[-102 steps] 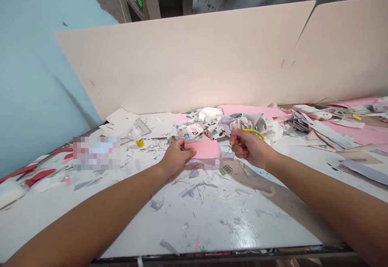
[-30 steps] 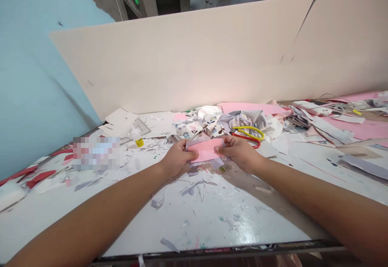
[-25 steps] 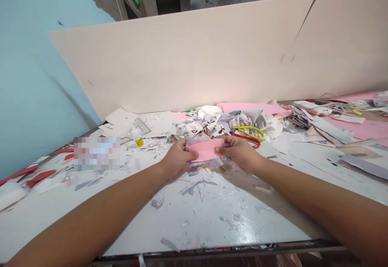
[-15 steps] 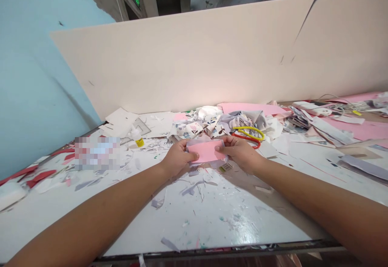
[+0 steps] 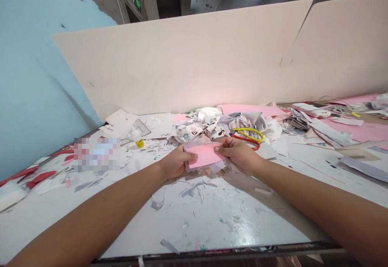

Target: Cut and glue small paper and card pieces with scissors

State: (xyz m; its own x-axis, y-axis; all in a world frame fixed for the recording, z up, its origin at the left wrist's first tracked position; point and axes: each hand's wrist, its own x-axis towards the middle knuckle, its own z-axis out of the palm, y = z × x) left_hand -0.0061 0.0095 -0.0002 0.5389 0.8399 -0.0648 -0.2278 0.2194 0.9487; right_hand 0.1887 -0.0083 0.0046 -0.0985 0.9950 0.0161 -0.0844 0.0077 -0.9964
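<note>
A small pink card (image 5: pixel 204 154) with a pale lilac sheet behind it is held just above the white table (image 5: pixel 212 214). My left hand (image 5: pixel 176 164) pinches its left edge, thumb on top. Its right edge is pinched by my right hand (image 5: pixel 239 153). Just behind my right hand lie scissors with yellow and red handles (image 5: pixel 249 135) on a heap of flowered fabric scraps (image 5: pixel 209 125).
Paper scraps litter the table. A small glue bottle (image 5: pixel 138 138) and a set square (image 5: pixel 140 127) lie at the back left. Pink sheets (image 5: pixel 251 109) and paper piles (image 5: pixel 321 127) fill the right side. A tall beige board (image 5: pixel 197 56) closes the back.
3.4 s ago my right hand held the yellow-handled scissors; they now lie on the table and that hand has taken the card's right edge. The card has since tilted up slightly.
</note>
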